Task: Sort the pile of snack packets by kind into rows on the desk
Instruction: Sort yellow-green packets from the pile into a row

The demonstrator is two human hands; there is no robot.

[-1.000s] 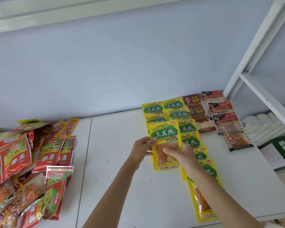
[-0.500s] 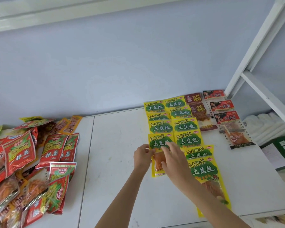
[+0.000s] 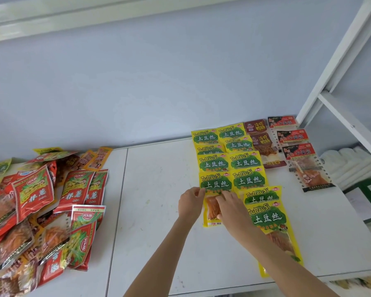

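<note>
Both hands are down on the yellow packet (image 3: 215,185) now: a second ago it was lifted, half a second ago it was landing, and here it lies flat at the near end of the left yellow column. The left hand (image 3: 190,203) pinches its left edge, and the right hand (image 3: 230,207) rests fingertips on its clear window, fingers fairly straight, more pressing than gripping. I'd call this placement done bar the letting go. Right of the grip, the second yellow column (image 3: 263,215) runs almost to the desk's near edge (image 3: 223,285), so little room remains there. Left of the grip, bare desk (image 3: 156,200), then the unsorted pile (image 3: 41,209), still large. Beyond the grip, brown packets (image 3: 260,142) and red-black packets (image 3: 296,151) reach the wall.
</note>
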